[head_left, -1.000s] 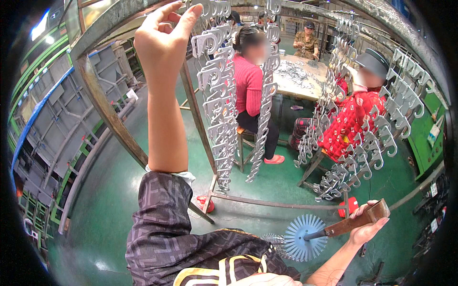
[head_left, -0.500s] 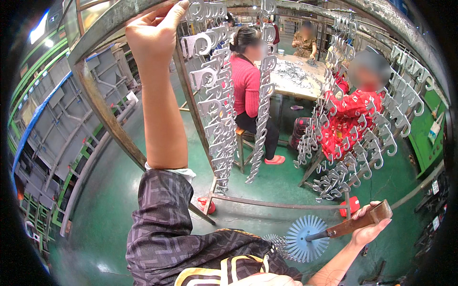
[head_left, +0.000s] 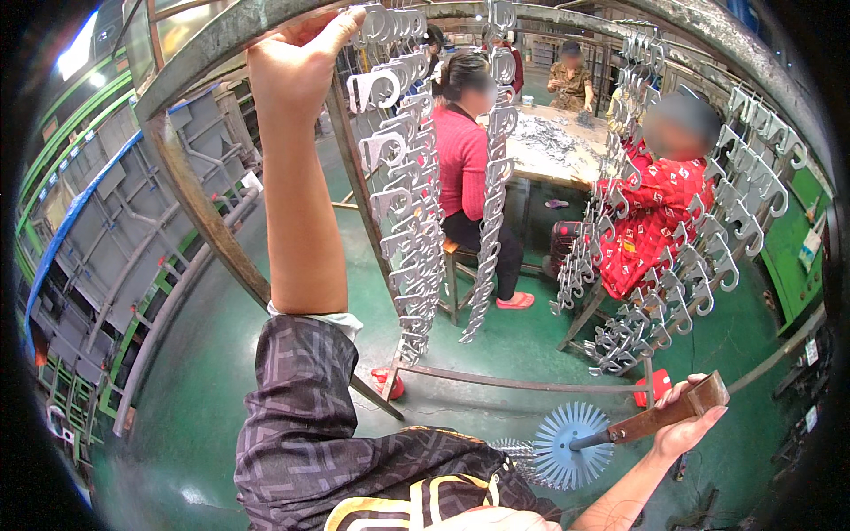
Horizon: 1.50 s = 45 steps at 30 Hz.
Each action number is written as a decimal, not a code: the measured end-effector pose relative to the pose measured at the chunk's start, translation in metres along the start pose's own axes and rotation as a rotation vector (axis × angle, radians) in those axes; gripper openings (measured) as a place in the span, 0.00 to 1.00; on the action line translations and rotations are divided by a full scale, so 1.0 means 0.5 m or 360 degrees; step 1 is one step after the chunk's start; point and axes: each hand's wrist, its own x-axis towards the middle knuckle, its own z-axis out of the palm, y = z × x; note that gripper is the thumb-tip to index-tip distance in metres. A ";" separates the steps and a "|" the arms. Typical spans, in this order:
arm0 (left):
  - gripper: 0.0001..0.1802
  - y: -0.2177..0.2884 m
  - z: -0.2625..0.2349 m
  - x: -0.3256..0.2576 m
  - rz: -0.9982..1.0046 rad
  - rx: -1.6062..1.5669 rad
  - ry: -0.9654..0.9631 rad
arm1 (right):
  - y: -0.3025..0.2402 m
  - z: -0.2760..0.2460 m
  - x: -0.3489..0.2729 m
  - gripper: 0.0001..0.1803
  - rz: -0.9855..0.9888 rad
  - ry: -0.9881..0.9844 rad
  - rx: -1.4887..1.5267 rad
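Observation:
My left hand point(head_left: 297, 66) is raised at the upper left, closed round the top bar of a metal rack frame point(head_left: 199, 44). Its thumb shows, while most of the fingers are hidden behind the bar. Just right of it, chains of silvery hook-shaped metal parts point(head_left: 409, 208) hang down from the rack. Low on the right, my right hand point(head_left: 680, 427) is wrapped round a flat brown bar point(head_left: 666, 418). A dark rod joins that bar to a pale blue slotted disc point(head_left: 574, 445), beside a spiky metal coil point(head_left: 513, 453).
More hook parts point(head_left: 686, 283) hang at the right. Beyond the rack, a person in pink point(head_left: 462, 159) and another in red point(head_left: 655, 212) sit by a table point(head_left: 540, 164) strewn with small parts. A third person point(head_left: 569, 84) is behind it. Grey panels point(head_left: 106, 221) line the left.
The rack, hanging parts and background have shifted slightly right and down in the picture. My left hand moved slightly the same way, still gripping the frame; my right hand keeps its hold.

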 end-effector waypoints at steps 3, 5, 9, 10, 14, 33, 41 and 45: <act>0.13 0.003 -0.004 0.004 -0.0058 0.0091 -0.0066 | 0.004 -0.005 0.003 0.37 -0.0017 -0.0002 0.0005; 0.13 -0.003 -0.007 0.011 -0.0023 0.0086 -0.0135 | 0.004 -0.007 0.003 0.37 -0.0017 -0.0002 0.0005; 0.15 -0.010 -0.002 0.009 -0.0067 0.0036 -0.0135 | 0.004 -0.009 0.004 0.37 -0.0022 -0.0036 -0.0006; 0.16 -0.010 -0.001 0.008 -0.0097 0.0051 -0.0121 | 0.005 -0.009 0.005 0.37 -0.0015 -0.0024 0.0003; 0.16 -0.021 0.001 0.011 -0.0090 0.0011 -0.0115 | 0.005 -0.010 0.003 0.37 -0.0004 0.0005 0.0017; 0.06 -0.027 -0.054 -0.054 -0.0420 -0.0595 -0.0212 | 0.003 -0.023 0.001 0.41 0.0100 0.0003 0.0040; 0.07 0.006 -0.074 -0.131 -0.0477 -0.0810 -0.0268 | -0.004 -0.008 0.003 0.42 0.0087 -0.0001 -0.0029; 0.07 0.010 -0.081 -0.162 -0.0500 -0.0872 -0.0350 | -0.003 -0.006 0.004 0.41 0.0074 -0.0040 -0.0045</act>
